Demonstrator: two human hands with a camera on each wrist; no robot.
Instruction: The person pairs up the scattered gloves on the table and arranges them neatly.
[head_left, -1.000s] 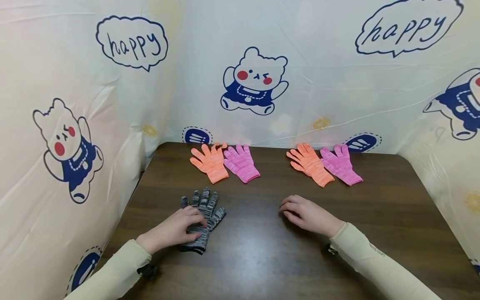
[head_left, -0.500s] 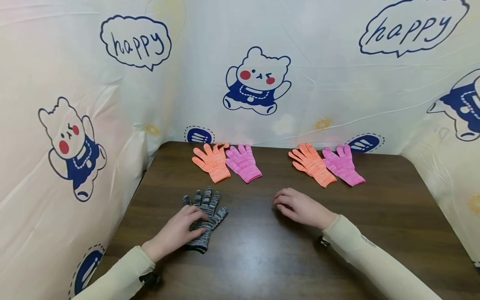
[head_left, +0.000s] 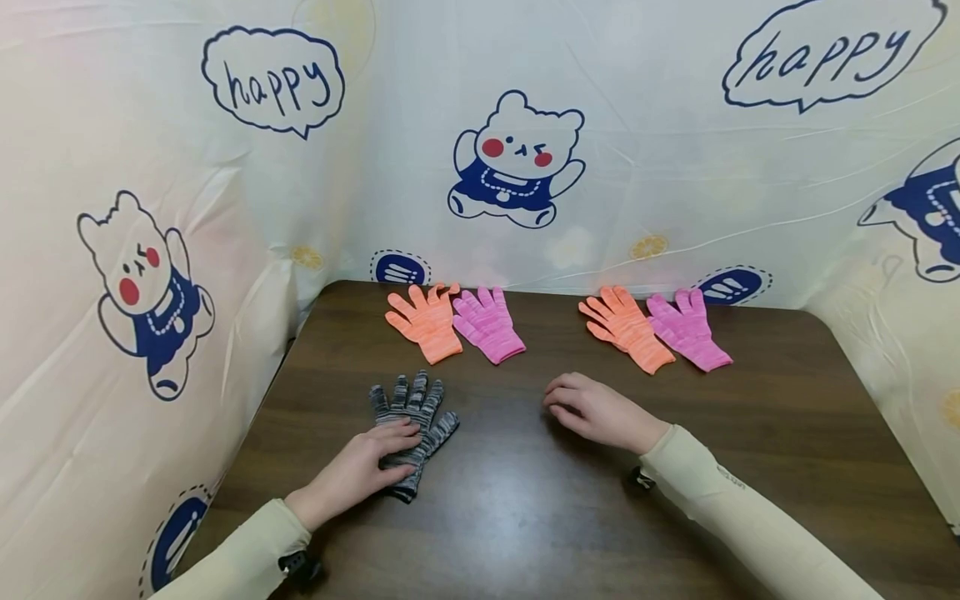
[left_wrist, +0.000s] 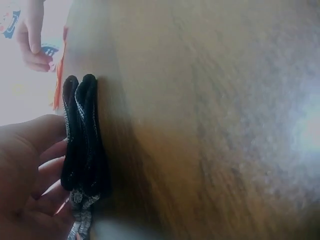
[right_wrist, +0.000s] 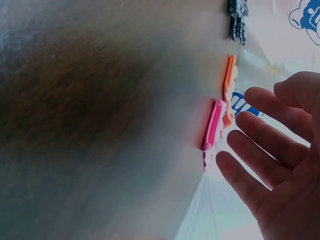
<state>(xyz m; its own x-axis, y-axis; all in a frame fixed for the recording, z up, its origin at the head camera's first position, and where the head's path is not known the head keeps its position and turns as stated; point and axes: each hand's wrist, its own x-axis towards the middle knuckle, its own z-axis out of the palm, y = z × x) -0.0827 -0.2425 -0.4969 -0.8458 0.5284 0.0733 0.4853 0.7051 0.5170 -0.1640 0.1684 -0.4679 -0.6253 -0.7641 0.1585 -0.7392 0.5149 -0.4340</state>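
Note:
A grey-and-black knit glove (head_left: 432, 435) lies on the table at the left, its fingers pointing away. My left hand (head_left: 365, 465) rests on it with fairly straight fingers laid across its palm. In the left wrist view, two black cuffs (left_wrist: 82, 135) show one against the other beside the hand, so a second glove seems to lie under the first. My right hand (head_left: 606, 412) is over the middle right of the table, fingers loosely bent; in the right wrist view nothing is between the fingers.
Along the table's back edge lie an orange glove (head_left: 429, 325) and a pink glove (head_left: 491, 325) at the left. Another orange glove (head_left: 630, 329) and pink glove (head_left: 692, 331) lie at the right. A printed cloth (head_left: 645, 167) hangs behind the brown table (head_left: 510, 533).
My left fingers have straightened over the grey glove, which has shifted slightly away from me. My right hand has moved a little left and forward. The head view has shifted slightly.

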